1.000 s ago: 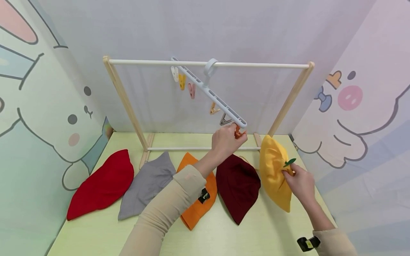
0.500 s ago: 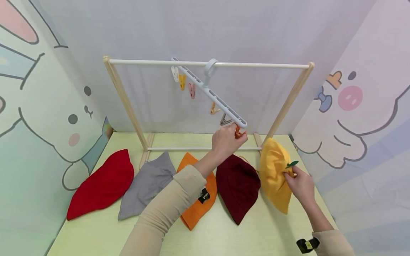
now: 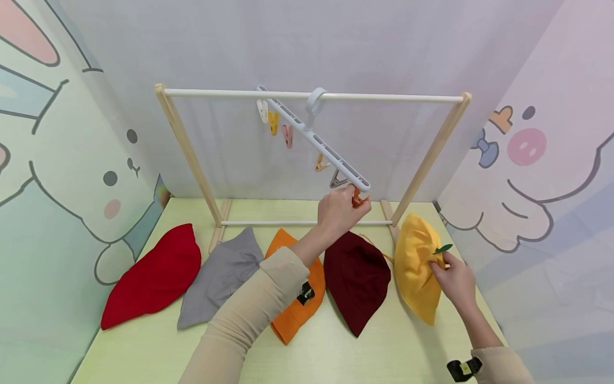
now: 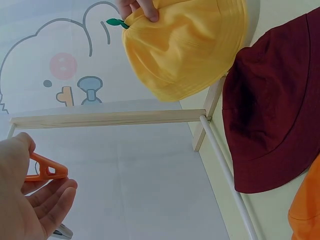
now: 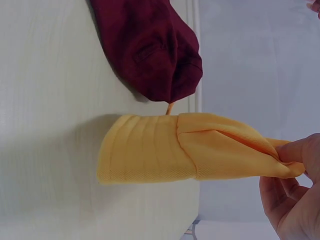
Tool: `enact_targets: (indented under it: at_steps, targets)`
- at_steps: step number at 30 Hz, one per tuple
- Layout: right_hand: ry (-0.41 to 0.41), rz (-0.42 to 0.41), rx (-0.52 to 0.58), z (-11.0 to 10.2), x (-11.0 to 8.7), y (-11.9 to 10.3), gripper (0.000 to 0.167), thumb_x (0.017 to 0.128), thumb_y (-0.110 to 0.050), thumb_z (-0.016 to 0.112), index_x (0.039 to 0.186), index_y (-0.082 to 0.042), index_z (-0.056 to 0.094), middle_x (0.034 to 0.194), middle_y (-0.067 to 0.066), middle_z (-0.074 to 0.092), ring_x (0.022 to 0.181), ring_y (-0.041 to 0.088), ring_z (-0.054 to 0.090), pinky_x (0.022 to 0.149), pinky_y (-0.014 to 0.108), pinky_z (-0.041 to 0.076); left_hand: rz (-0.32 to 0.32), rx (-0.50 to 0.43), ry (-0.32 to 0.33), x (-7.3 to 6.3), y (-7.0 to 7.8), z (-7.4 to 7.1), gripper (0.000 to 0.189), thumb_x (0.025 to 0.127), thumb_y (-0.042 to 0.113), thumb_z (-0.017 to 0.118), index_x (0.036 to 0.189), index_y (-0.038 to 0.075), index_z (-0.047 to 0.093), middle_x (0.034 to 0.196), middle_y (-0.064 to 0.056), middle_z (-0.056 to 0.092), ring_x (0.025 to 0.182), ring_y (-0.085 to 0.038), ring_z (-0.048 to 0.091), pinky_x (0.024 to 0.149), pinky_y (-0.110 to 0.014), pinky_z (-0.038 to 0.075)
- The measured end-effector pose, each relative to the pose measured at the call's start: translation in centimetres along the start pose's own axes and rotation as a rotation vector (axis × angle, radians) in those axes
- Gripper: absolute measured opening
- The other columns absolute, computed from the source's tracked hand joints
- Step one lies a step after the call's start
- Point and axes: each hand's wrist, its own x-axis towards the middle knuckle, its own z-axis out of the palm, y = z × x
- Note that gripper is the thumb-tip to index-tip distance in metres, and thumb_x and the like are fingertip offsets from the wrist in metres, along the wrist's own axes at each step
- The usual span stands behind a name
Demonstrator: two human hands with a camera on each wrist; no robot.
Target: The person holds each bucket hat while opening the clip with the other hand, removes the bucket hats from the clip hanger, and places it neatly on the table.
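At the near end of a pale blue clip hanger (image 3: 331, 156), my left hand (image 3: 339, 212) pinches an orange clothespin (image 4: 49, 169) between thumb and fingers. My right hand (image 3: 455, 280) grips the crown of a yellow bucket hat (image 3: 416, 269) close to its green leaf (image 3: 443, 248). The hat hangs from that hand with its brim downward, near the table's right side. Beside it lies a dark red bucket hat (image 3: 356, 282). Other clothespins dangle from the hanger, among them a grey one (image 3: 338, 180) and a pink one (image 3: 287, 136).
The hanger hooks over the white top rod (image 3: 393, 98) of a wooden-legged rack (image 3: 192, 160). On the table (image 3: 374, 357) lie an orange hat (image 3: 299, 314), partly behind my left sleeve, a grey hat (image 3: 218, 282) and a red hat (image 3: 155, 277). Printed curtains surround the table.
My right hand has moved slightly right and down with the yellow hat, which now sits farther from the rack's right leg. My left hand has stayed in place on the orange clothespin.
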Motion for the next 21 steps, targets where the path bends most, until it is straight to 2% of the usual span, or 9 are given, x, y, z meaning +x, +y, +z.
enact_targets:
  at_steps: [9,21]
  targets:
    - [-0.009,0.031,0.002,0.2,-0.2,0.8,0.012,0.079,-0.012,0.068,0.075,-0.004,0.060,0.081,0.021,0.066,0.050,0.007,0.047,0.045,0.025,0.034,0.008,0.006,0.003,0.0,0.0,0.0,0.019,0.082,0.036,0.060,0.080,0.017,0.059,0.067,0.007,0.062,0.045,-0.008,0.048,0.038,-0.018,0.033]
    - [-0.018,0.124,-0.007,0.3,-0.6,2.2,0.013,0.080,-0.012,0.066,0.080,-0.001,0.060,0.086,0.024,0.065,0.058,0.022,0.053,0.048,0.028,0.036,0.000,-0.003,-0.005,0.1,0.1,0.0,0.020,0.082,0.037,0.060,0.079,0.017,0.059,0.065,0.008,0.062,0.043,-0.008,0.046,0.038,-0.018,0.032]
